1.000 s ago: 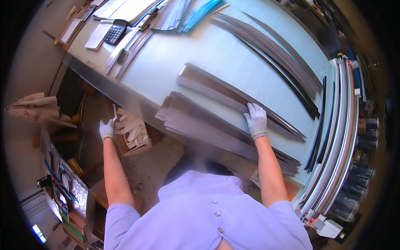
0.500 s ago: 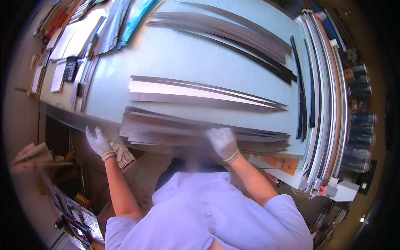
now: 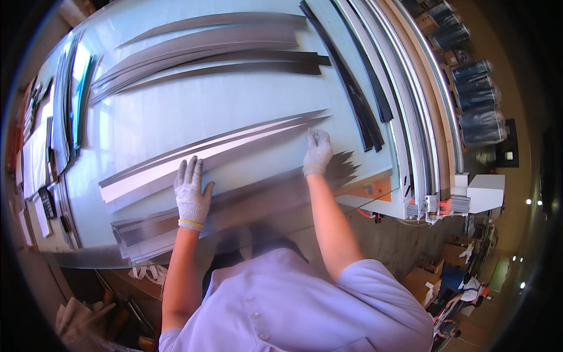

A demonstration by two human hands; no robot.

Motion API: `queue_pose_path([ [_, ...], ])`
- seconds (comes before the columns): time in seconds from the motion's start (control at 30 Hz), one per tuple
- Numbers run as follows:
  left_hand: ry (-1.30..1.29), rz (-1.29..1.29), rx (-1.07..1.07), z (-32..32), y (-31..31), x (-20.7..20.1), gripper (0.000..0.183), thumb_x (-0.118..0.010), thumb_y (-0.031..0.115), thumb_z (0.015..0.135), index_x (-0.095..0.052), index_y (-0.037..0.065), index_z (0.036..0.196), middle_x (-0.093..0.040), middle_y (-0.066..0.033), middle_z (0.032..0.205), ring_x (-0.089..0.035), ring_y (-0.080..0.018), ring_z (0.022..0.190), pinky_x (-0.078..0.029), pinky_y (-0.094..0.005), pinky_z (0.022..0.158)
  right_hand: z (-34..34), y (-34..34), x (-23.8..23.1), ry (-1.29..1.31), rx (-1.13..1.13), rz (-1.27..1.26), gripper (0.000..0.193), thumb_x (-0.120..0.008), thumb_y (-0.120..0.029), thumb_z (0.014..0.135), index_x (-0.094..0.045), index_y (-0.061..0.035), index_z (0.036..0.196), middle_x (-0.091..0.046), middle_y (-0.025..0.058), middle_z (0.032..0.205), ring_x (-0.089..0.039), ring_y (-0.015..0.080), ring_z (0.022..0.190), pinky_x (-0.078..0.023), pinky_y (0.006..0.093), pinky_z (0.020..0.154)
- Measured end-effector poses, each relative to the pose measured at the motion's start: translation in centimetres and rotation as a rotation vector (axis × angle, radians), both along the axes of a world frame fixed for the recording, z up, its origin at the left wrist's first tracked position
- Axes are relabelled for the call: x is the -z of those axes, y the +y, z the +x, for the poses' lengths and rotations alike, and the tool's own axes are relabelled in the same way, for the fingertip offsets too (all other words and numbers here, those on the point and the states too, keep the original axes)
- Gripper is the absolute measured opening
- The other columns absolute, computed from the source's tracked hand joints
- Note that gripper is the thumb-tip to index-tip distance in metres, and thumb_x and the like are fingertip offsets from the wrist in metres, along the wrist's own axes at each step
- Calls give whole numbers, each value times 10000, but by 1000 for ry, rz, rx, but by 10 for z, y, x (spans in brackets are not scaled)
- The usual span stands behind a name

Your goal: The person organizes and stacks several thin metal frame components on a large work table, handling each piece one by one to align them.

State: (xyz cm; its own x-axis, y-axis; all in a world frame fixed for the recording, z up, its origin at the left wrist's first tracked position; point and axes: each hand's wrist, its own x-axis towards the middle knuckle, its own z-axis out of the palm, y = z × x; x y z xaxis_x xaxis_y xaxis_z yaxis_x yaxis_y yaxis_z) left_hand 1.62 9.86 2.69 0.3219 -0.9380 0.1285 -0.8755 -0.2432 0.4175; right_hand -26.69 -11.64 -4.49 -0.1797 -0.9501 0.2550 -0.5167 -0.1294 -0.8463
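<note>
Both my hands wear whitish knit gloves with yellow cuffs. My left hand (image 3: 192, 196) lies flat with its fingers stretched, across the near edge of a group of long tapered strips, grey (image 3: 229, 154) with a white one (image 3: 152, 179) among them. The fingers of my right hand (image 3: 317, 151) are pinched together at the pointed right end of that group, seemingly on a grey strip's edge; the fingertips partly hide the contact. Closer to me, a fanned pile of grey-brown strips (image 3: 258, 196) runs along the table's front edge, partly under my forearms.
More grey strips (image 3: 217, 41) lie at the far side of the glossy pale table (image 3: 234, 97). Black strips (image 3: 346, 82) and long metal rails (image 3: 404, 88) line the right side. Blue folded material (image 3: 76, 100), papers and a calculator (image 3: 47, 202) sit at left. People (image 3: 469, 290) appear far off, lower right.
My view has turned, so the table appears rotated. My left hand has come from the table's front edge onto the strips. My right hand has moved from the near pile to the strips' pointed end.
</note>
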Motion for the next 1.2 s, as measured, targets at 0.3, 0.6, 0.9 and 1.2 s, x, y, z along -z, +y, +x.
queue_pose_path([
  [0.3,-64,144,77,-15,-24,23,644,-743,219,795,-509,103,1383,-429,-72,1511,-362,-404,1389,-325,-526,1116,-1,-45,-4,117,67,103,123,-738,-68,767,-746,-12,876,-724,145,873,-694,274,796,-535,351,754],
  [0.6,-97,146,75,-16,-26,22,636,-732,194,799,-511,117,1390,-438,-68,1504,-358,-400,1392,-328,-515,1119,2,-43,-12,176,39,127,149,-724,-93,787,-749,-3,903,-715,203,880,-695,334,823,-527,390,778],
  [0.9,-109,116,80,-15,-26,26,634,-737,198,794,-520,113,1383,-455,-72,1488,-382,-393,1378,-342,-514,1108,13,-37,-6,118,-28,195,157,-737,-148,787,-750,-23,882,-715,186,862,-693,333,805,-525,393,764],
  [1.2,-113,97,88,-15,-27,22,621,-738,199,791,-535,114,1371,-469,-73,1474,-392,-392,1372,-351,-514,1097,58,-10,2,286,-176,58,72,-715,-146,754,-736,-92,796,-675,124,813,-629,342,786,-502,438,722],
])
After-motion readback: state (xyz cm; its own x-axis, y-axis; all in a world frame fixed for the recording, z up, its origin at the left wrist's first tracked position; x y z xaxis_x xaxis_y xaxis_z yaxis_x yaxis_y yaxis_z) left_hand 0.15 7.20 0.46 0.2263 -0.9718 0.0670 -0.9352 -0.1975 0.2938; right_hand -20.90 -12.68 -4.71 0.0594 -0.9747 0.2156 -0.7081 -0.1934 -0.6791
